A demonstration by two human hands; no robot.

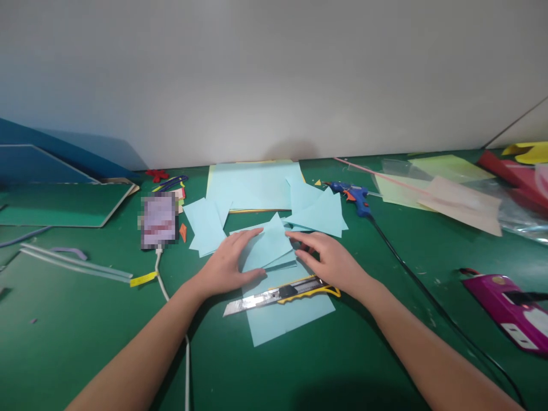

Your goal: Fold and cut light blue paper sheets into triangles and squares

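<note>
Several light blue paper pieces lie loosely stacked in front of me, the top one with a corner pointing away. My left hand rests at the stack's left side, thumb and fingers spread over it. At the stack's right edge is my right hand, its fingers bent and apart, the tips touching the paper. A yellow-handled utility knife, blade out to the left, lies just below both hands. It sits across another light blue sheet.
Light blue pieces lie left and right, before a larger sheet stack. A blue glue gun trails a black cord toward a magenta power strip. A blurred-out device with a white cable is left.
</note>
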